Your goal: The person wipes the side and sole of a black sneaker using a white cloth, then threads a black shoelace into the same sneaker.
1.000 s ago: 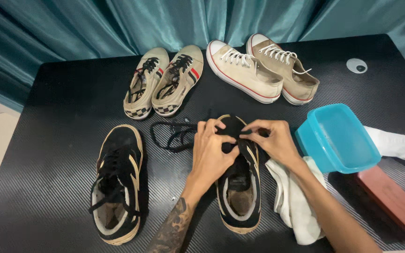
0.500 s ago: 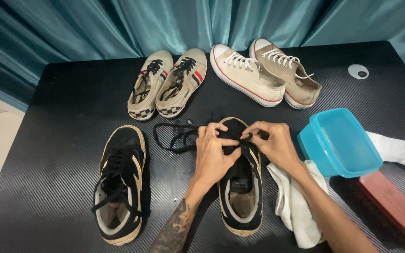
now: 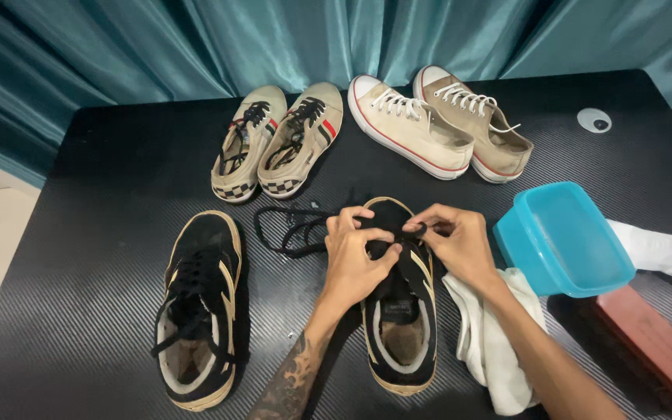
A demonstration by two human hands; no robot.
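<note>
Two hands at work on one black shoe (image 3: pixel 400 311) with a tan sole, lying near the front middle of the black table (image 3: pixel 95 264), toe pointing away from the person; left hand (image 3: pixel 355 257) curled over the lace area from the left, fingers bent and pinched on the shoe's upper, thumb reaching across toward the other hand; right hand (image 3: pixel 453 243) curled in from the right, thumb and forefinger nipped together on a small dark bit at the eyelets, whether lace end or tongue edge I cannot tell; both hands closed down to a pinch, not flat. Loose black lace (image 3: pixel 289 227) lies in a tangle on the table just left of the shoe's toe, touching it or nearly so. Matching black shoe (image 3: pixel 196 311), laced, sits well to the left, parallel. White cloth (image 3: pixel 491 342) crumpled just right of the shoe, under the right forearm; blue tub (image 3: pixel 561 237) beside it, tilted; a red block (image 3: pixel 655 342) in front of the tub; more white cloth (image 3: pixel 663 249) behind the tub. Far side: pair of beige shoes with checkered heels (image 3: pixel 278 140); pair of cream canvas shoes with white laces (image 3: pixel 441 124); teal curtain (image 3: pixel 274 39) behind.
</note>
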